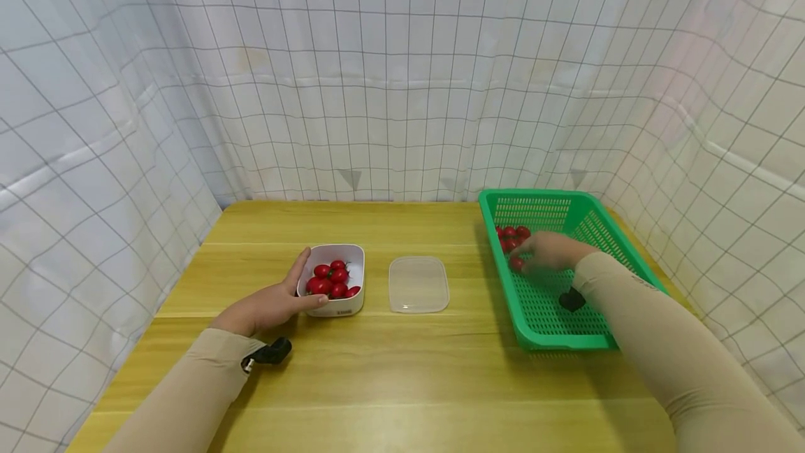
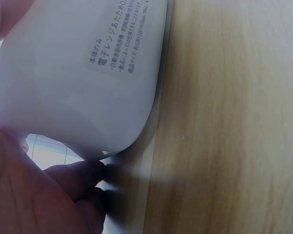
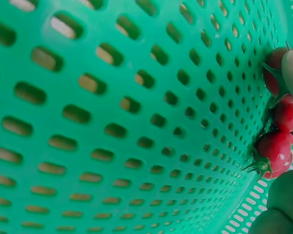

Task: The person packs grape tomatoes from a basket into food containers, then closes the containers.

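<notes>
On the left of the table stands a white square container (image 1: 343, 307) with several red cherry tomatoes (image 1: 338, 276) inside. My left hand (image 1: 270, 305) holds it at its left corner, thumb over the front side and fingers along the left side. The left wrist view shows its printed label (image 2: 118, 51) up close. My right hand (image 1: 550, 252) reaches into the green basket (image 1: 525, 327), its fingertips among the cherry tomatoes at the left wall. In the right wrist view one fingertip overlaps a cherry tomato (image 3: 272, 80) with a green stem; other tomatoes (image 3: 273, 151) lie between the spread fingers.
A clear flat lid (image 1: 418, 285) lies on the wooden table (image 1: 402, 376) between container and basket. White grid-patterned curtains (image 1: 402, 89) hang at the back and both sides. The basket's raised rim stands close to the right curtain.
</notes>
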Demonstrator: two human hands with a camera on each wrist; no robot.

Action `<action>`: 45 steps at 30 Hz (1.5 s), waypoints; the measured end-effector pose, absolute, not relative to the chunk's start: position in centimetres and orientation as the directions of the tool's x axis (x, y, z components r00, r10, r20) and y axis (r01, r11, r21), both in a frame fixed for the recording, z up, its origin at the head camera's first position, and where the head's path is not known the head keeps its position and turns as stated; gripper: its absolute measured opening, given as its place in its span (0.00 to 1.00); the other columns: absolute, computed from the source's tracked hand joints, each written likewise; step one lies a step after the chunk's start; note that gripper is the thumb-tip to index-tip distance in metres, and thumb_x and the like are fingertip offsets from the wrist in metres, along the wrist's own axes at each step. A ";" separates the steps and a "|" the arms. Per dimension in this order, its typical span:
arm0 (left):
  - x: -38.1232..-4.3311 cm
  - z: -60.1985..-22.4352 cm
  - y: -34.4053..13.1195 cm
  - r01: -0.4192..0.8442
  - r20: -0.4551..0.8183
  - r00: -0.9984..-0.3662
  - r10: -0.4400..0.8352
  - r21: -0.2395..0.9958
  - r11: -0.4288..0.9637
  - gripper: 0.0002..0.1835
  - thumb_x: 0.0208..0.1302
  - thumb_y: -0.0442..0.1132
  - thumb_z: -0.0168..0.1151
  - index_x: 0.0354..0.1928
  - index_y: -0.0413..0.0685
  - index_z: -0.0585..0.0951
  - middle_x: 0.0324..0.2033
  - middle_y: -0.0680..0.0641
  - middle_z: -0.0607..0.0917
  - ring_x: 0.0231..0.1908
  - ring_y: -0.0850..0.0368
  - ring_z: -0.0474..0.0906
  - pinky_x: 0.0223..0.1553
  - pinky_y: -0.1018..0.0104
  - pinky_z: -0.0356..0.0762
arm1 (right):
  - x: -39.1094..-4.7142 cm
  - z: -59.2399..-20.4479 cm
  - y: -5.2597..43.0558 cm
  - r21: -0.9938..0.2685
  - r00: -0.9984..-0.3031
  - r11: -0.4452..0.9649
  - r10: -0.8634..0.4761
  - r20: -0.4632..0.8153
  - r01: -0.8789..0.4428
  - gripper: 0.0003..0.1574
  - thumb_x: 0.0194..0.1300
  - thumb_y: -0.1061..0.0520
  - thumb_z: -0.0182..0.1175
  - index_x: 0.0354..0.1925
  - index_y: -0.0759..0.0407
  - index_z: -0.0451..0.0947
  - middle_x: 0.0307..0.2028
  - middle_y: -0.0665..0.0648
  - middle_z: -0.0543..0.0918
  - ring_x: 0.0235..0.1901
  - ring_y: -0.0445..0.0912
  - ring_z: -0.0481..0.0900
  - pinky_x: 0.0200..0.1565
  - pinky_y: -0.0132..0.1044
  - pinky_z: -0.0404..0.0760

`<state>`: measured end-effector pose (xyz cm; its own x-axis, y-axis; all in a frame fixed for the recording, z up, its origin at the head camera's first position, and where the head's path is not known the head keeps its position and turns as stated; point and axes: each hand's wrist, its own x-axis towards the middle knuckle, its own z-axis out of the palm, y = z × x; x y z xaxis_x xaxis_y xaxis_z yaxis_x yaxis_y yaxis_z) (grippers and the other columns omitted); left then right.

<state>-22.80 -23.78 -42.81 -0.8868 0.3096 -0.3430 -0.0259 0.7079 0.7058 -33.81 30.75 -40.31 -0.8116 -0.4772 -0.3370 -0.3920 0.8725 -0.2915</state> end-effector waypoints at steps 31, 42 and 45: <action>-22.6 -42.6 -23.8 -0.027 -0.347 -0.886 0.307 0.700 0.713 0.64 0.68 0.69 0.60 0.82 0.65 0.21 0.83 0.29 0.42 0.79 0.21 0.47 0.75 0.25 0.53 | -33.9 -41.1 31.1 -0.340 -0.797 0.868 -0.477 -0.370 -0.362 0.33 0.76 0.47 0.62 0.73 0.56 0.75 0.74 0.68 0.72 0.75 0.73 0.63 0.71 0.71 0.66; -22.6 -42.6 -23.7 -0.033 -0.347 -0.889 0.298 0.699 0.714 0.65 0.67 0.70 0.61 0.83 0.66 0.22 0.83 0.30 0.42 0.80 0.22 0.47 0.75 0.26 0.55 | -33.4 -40.6 30.7 -0.343 -0.795 0.871 -0.472 -0.381 -0.352 0.32 0.77 0.48 0.60 0.73 0.56 0.74 0.74 0.69 0.72 0.75 0.73 0.63 0.71 0.71 0.65; -22.6 -42.6 -23.7 -0.026 -0.343 -0.890 0.299 0.695 0.719 0.65 0.67 0.70 0.61 0.83 0.65 0.23 0.83 0.30 0.43 0.79 0.22 0.48 0.75 0.26 0.56 | -33.3 -40.6 30.7 -0.334 -0.793 0.870 -0.477 -0.379 -0.363 0.32 0.76 0.48 0.61 0.73 0.55 0.74 0.74 0.69 0.72 0.75 0.73 0.63 0.70 0.71 0.66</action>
